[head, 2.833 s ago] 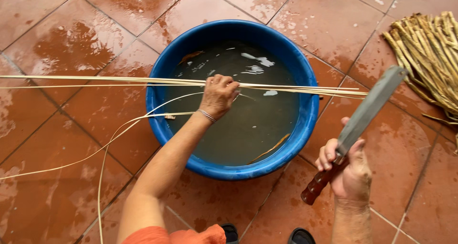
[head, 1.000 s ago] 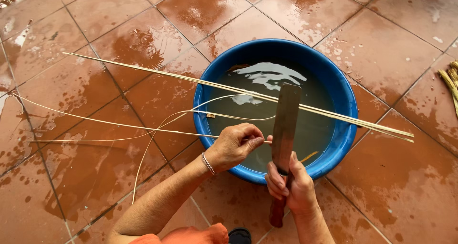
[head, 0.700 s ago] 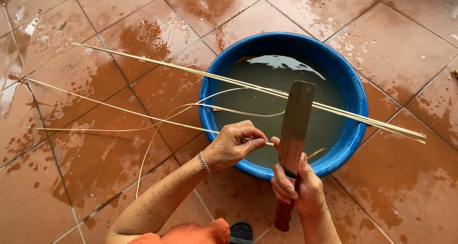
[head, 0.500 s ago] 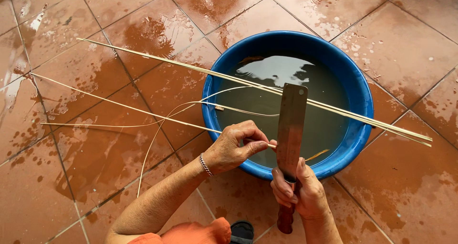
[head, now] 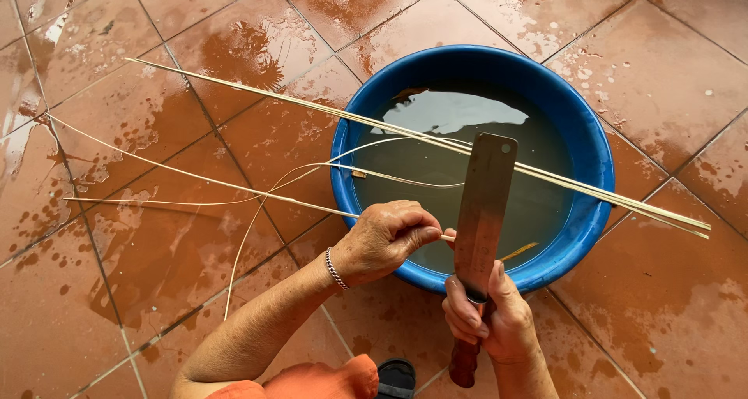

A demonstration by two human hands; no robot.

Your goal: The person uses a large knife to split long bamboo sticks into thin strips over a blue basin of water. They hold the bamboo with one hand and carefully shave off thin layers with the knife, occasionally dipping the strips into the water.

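Observation:
My left hand, with a bracelet on the wrist, pinches the end of a long thin bamboo strip that runs away to the left over the wet floor. That end meets the flat blade of a big cleaver-like knife. My right hand grips the knife's wooden handle and holds the blade upright over the near rim of a blue basin filled with murky water. Several more long bamboo strips lie across the basin from upper left to right.
Wet terracotta floor tiles surround the basin. Thin curved slivers trail over the tiles on the left. A dark shoe tip and an orange sleeve show at the bottom edge.
The view has shifted so the basin sits further right. The knife, earlier held out to the right, now stands upright over the basin rim, and my left hand has brought one strip's end against it.

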